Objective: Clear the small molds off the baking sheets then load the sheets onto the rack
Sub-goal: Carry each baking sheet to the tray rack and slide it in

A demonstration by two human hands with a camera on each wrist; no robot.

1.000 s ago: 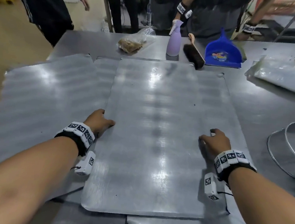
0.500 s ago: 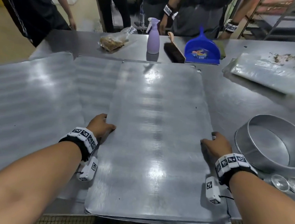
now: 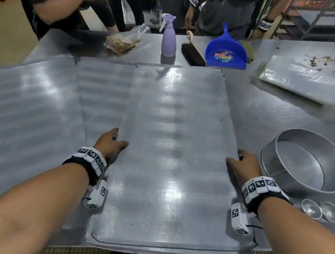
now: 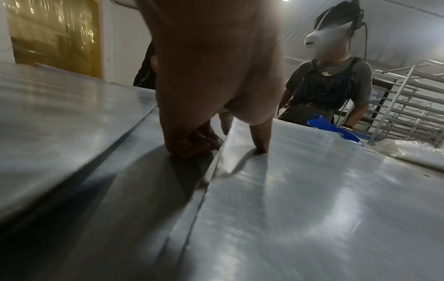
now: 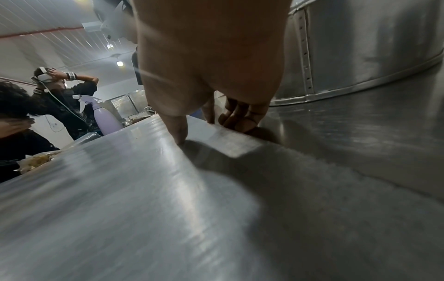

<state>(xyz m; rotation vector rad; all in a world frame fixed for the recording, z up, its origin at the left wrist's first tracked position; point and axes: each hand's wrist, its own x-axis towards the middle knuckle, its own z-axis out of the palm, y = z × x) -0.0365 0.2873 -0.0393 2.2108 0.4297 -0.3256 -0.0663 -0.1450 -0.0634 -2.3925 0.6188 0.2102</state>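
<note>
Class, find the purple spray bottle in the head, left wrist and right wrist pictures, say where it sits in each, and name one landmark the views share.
Head: spray bottle stands upright at top centre, left of the brush.
Left wrist: not in it.
Right wrist: left of centre, beyond the far end of the baking sheet.
Shared landmark: that baking sheet, gripped by both hands, fills every view.

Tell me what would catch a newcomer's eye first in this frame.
The big bare baking sheet fills the middle of the steel table, with the left hand and right hand gripping its long edges. Behind it stand a lilac spray bottle and blue dustpan; a round pan sits right.
</note>
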